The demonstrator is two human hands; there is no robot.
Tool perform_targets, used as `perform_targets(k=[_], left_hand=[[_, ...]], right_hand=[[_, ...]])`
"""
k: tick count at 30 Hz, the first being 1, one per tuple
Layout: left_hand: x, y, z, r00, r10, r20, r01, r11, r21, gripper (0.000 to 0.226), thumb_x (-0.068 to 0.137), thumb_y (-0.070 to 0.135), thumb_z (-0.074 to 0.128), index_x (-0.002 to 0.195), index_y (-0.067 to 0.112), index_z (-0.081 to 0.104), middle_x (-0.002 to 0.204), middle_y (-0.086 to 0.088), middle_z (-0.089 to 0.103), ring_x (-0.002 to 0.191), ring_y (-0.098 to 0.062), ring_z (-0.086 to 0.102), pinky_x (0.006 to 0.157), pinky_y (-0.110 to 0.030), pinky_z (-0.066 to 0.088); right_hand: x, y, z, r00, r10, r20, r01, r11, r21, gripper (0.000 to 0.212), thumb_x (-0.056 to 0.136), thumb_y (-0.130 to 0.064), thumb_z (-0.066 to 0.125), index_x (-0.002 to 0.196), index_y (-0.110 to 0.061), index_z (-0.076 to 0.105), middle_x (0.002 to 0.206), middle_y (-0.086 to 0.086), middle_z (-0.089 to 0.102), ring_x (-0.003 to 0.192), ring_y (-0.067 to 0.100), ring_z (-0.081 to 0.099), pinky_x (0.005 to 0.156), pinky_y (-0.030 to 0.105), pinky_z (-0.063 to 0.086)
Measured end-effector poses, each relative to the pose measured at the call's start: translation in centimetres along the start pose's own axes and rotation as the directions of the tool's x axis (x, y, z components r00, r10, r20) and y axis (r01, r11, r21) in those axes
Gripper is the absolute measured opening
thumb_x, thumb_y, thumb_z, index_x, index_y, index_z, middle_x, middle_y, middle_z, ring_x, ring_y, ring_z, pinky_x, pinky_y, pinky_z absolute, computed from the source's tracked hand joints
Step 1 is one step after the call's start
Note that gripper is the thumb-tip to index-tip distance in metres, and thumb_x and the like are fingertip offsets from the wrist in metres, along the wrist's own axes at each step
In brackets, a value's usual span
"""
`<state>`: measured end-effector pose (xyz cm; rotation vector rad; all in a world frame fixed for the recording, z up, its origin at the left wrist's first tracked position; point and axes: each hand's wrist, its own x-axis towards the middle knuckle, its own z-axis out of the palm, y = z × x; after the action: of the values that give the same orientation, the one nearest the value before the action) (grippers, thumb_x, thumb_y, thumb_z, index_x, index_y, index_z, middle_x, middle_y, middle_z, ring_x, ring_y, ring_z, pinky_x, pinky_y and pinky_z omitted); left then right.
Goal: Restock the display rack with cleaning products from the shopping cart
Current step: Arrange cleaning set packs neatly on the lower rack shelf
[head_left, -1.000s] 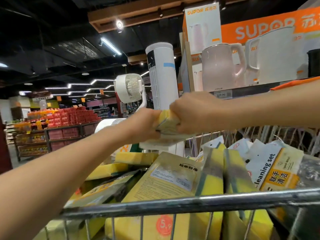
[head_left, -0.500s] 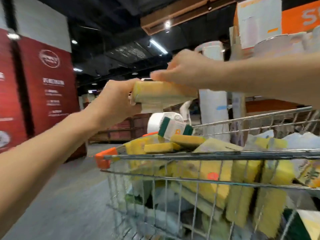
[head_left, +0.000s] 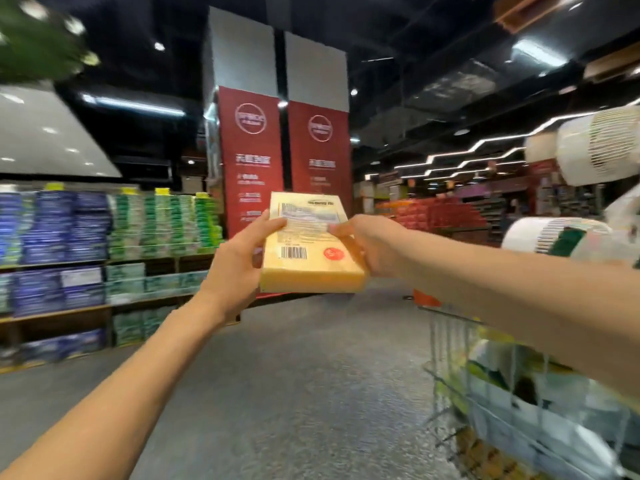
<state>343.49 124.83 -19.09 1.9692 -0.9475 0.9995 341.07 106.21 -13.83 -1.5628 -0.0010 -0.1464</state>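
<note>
A yellow sponge pack (head_left: 311, 265) with a white label, a barcode and a red round sticker is held up in front of me, label side facing me. My left hand (head_left: 239, 261) grips its left edge, thumb on the front. My right hand (head_left: 370, 244) holds the right edge with fingers curled round it. The wire shopping cart (head_left: 460, 344) stands at the lower right, under my right forearm, filled with more yellow and green sponge packs and white cleaning packs. No display rack for these products is in view.
Shelves of blue and green boxed goods (head_left: 104, 237) line the left side. A red and grey pillar (head_left: 280, 150) rises straight ahead. White fans (head_left: 595, 147) stand at the right above the cart. Grey floor (head_left: 294, 375) stretches between the shelves and the cart.
I have turned left, away from the cart. Both hands lifted the sponge pack out of the cart and tipped it upright so its label faces me.
</note>
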Motion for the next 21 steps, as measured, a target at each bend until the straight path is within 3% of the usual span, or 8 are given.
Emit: perform_targets(k=[2,5,7,9,11,15,18,21], left_hand=[[-2.1,-0.9,-1.6,0.970,-0.229,0.082,0.240,0.955,-0.177,0.066,0.080,0.001,0.069,0.128,0.039,0.044,0.142,0.013,0.036,0.118,-0.006,0.050,0.089,-0.008,0.044],[-5.6,-1.9,-4.1,0.893,-0.442,0.083,0.435,0.802,-0.409,0.054,0.092,-0.008,0.043,0.130,0.030,0.048,0.124,-0.002,0.058,0.095,-0.013,0.061,0.084,-0.036,0.049],[-7.7,-1.6,-5.1,0.824,-0.566,0.010,0.477,0.684,-0.552,0.040,0.097,0.001,0.037,0.127,0.022,0.053,0.100,0.000,0.069,0.079,-0.016,0.065,0.070,-0.034,0.053],[-10.1,-1.2,-5.3,0.751,-0.651,-0.107,0.463,0.635,-0.619,0.027,0.097,0.012,0.044,0.124,0.016,0.049,0.088,0.005,0.072,0.076,-0.009,0.069,0.067,-0.030,0.057],[-13.1,-1.1,-5.3,0.664,-0.706,-0.245,0.461,0.645,-0.609,0.032,0.093,0.009,0.052,0.122,0.011,0.040,0.086,0.002,0.068,0.064,0.001,0.065,0.058,-0.018,0.053],[-21.0,-1.6,-7.2,0.518,-0.818,-0.251,0.577,0.551,-0.603,0.061,0.072,0.016,0.069,0.124,-0.006,0.047,0.116,-0.023,0.062,0.088,-0.022,0.064,0.074,-0.027,0.055],[-26.4,-0.3,-9.5,0.431,-0.867,-0.249,0.625,0.486,-0.610,0.058,0.070,0.021,0.067,0.121,-0.005,0.054,0.113,-0.022,0.064,0.093,-0.027,0.064,0.077,-0.032,0.056],[-30.1,1.0,-11.3,0.370,-0.867,-0.333,0.669,0.497,-0.552,0.055,0.074,0.019,0.070,0.121,-0.003,0.053,0.112,-0.019,0.066,0.094,-0.027,0.066,0.077,-0.034,0.056]], right_hand=[[0.4,2.1,2.8,0.999,0.003,0.036,-0.005,0.998,0.056,0.028,0.088,-0.007,0.061,0.114,-0.009,0.053,0.090,0.009,0.068,0.067,0.021,0.066,0.048,0.030,0.055],[0.7,5.6,6.1,0.992,-0.005,0.124,-0.018,0.983,0.184,0.033,0.086,-0.005,0.062,0.118,-0.002,0.053,0.101,0.016,0.069,0.080,0.030,0.069,0.062,0.040,0.058],[0.1,8.2,8.5,0.979,-0.058,0.195,0.008,0.970,0.244,0.018,0.088,-0.006,0.060,0.105,-0.001,0.061,0.098,0.015,0.070,0.086,0.031,0.069,0.075,0.043,0.057],[-0.7,11.0,11.0,0.959,-0.147,0.242,0.078,0.958,0.274,0.006,0.089,-0.006,0.058,0.091,-0.006,0.064,0.083,0.009,0.071,0.075,0.024,0.069,0.070,0.035,0.058],[-1.7,13.8,13.5,0.936,-0.249,0.250,0.184,0.949,0.255,0.007,0.089,-0.006,0.058,0.089,-0.010,0.064,0.078,0.005,0.069,0.068,0.018,0.066,0.064,0.030,0.056],[-4.6,19.4,18.0,0.852,-0.336,0.400,0.253,0.935,0.247,0.014,0.088,-0.007,0.059,0.101,-0.010,0.063,0.094,0.009,0.069,0.080,0.019,0.066,0.076,0.035,0.054],[-7.5,22.1,21.0,0.770,-0.365,0.524,0.244,0.926,0.287,0.022,0.089,-0.007,0.057,0.111,-0.007,0.060,0.099,0.005,0.069,0.081,0.012,0.068,0.071,0.026,0.057],[-10.0,23.7,23.2,0.698,-0.356,0.621,0.194,0.929,0.315,0.030,0.090,-0.009,0.057,0.120,-0.006,0.057,0.108,0.006,0.068,0.093,0.019,0.067,0.078,0.034,0.058]])
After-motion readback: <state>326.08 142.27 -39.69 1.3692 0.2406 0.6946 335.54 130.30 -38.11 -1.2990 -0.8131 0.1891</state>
